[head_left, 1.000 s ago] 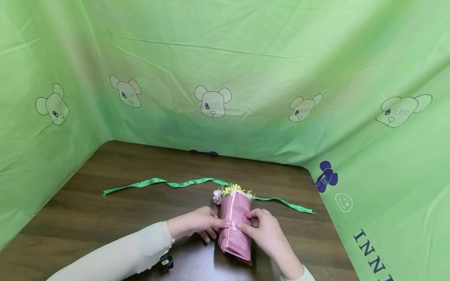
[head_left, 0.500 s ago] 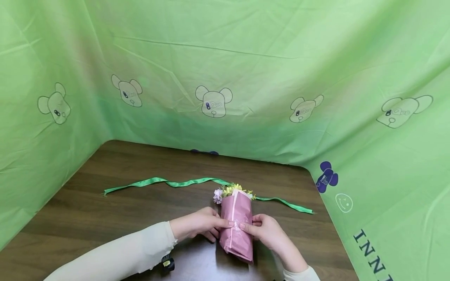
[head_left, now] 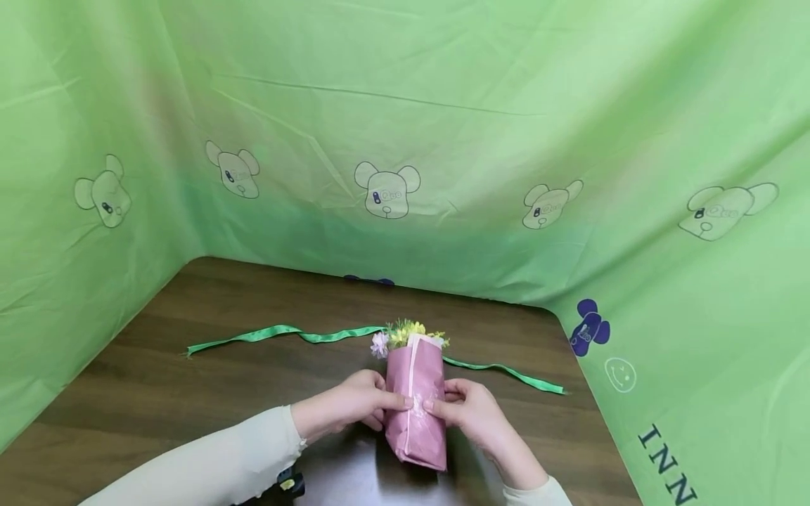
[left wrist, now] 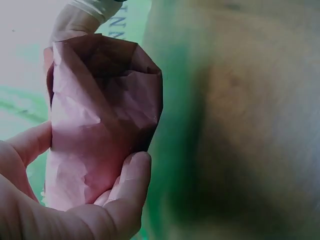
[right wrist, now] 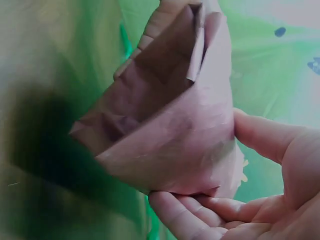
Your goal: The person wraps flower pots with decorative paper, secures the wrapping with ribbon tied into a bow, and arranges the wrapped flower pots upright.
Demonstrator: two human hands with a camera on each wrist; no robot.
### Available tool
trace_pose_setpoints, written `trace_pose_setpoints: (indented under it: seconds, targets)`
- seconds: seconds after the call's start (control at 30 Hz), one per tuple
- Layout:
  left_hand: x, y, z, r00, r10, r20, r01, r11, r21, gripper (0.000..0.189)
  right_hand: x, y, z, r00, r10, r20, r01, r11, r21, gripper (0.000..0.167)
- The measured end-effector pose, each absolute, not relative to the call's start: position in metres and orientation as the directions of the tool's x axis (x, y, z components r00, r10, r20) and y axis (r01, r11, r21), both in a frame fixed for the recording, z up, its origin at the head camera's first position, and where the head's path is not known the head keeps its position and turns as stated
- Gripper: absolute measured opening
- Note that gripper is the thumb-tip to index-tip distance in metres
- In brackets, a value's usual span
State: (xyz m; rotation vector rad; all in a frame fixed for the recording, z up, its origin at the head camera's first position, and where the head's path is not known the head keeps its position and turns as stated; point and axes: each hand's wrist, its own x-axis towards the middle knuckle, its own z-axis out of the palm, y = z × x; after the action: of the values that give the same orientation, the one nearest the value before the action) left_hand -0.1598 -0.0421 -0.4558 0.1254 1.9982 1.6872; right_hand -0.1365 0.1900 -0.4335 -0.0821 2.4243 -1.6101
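Observation:
A bouquet wrapped in pink paper (head_left: 430,436) is held between both hands, its yellow and lilac flowers (head_left: 405,333) showing at the far end. My left hand (head_left: 361,402) grips its left side, thumb on the front near the paper's pale seam and fingers behind. From the other side my right hand (head_left: 474,414) grips it, thumb also on the front by a shiny patch. Both wrist views show the folded lower end of the pink wrapping paper (left wrist: 95,130), with fingers curled round it. A green ribbon (head_left: 272,333) runs behind the bouquet, spreading out to both sides.
The dark wooden table (head_left: 209,295) is enclosed by a green cloth (head_left: 468,140) printed with bear heads at the back and sides. A small black object (head_left: 291,485) shows beneath the left sleeve.
The bouquet has shifted slightly left and up in the head view, both hands with it. My right fingers have moved from the paper's front round behind its side. The ribbon lies as before.

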Motion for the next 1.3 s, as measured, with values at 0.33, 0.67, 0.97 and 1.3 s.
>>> trace_pose_setpoints:
  seconds: [0.33,0.67,0.97,1.3]
  targets:
    - [-0.220,-0.078,-0.411,-0.893,0.339,-0.294,-0.210,0.265,0.941,0.050,-0.210,0.155,-0.393,-0.963,-0.202,-0.177,0.100,0.343,-0.934,0.047]
    - [-0.285,-0.094,-0.434,-0.889,0.288,-0.356,-0.274,0.288,0.918,0.049,-0.283,0.132,-0.412,-0.903,-0.319,-0.287,0.221,0.227,-0.949,0.034]
    - [-0.301,-0.099,-0.457,-0.867,0.315,-0.386,-0.291,0.308,0.906,0.053,-0.299,0.128,-0.442,-0.890,-0.328,-0.317,0.232,0.274,-0.933,0.035]
    - [-0.301,-0.097,-0.467,-0.874,0.326,-0.360,-0.247,0.342,0.907,0.050,-0.295,0.131,-0.454,-0.918,-0.259,-0.301,0.192,0.374,-0.907,0.049]
